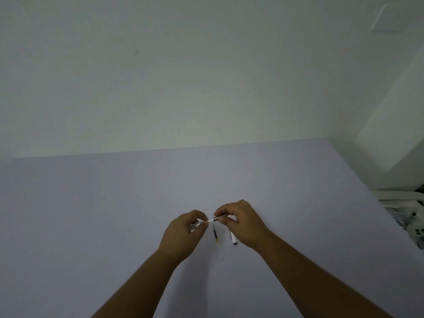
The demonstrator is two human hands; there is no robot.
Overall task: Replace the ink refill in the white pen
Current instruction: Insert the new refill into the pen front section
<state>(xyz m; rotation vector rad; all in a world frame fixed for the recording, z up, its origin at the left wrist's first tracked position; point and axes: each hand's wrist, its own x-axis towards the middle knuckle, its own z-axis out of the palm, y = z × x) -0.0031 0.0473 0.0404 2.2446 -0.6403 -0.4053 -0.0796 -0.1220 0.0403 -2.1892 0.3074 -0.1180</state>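
Joining pen halves above the spare refill [216, 235]: both hands, left [183, 232] and right [241, 223], pinched shut on the white pen [212, 219]; next, twist tight.

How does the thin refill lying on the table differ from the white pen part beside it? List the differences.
1. The refill is thin, dark toward the far end and clear toward the near end, with a yellowish mark between; the pen part is thicker and white with a dark near tip.
2. The refill lies fully in view; the pen part is partly hidden by the right hand.

Both lie loose on the table.
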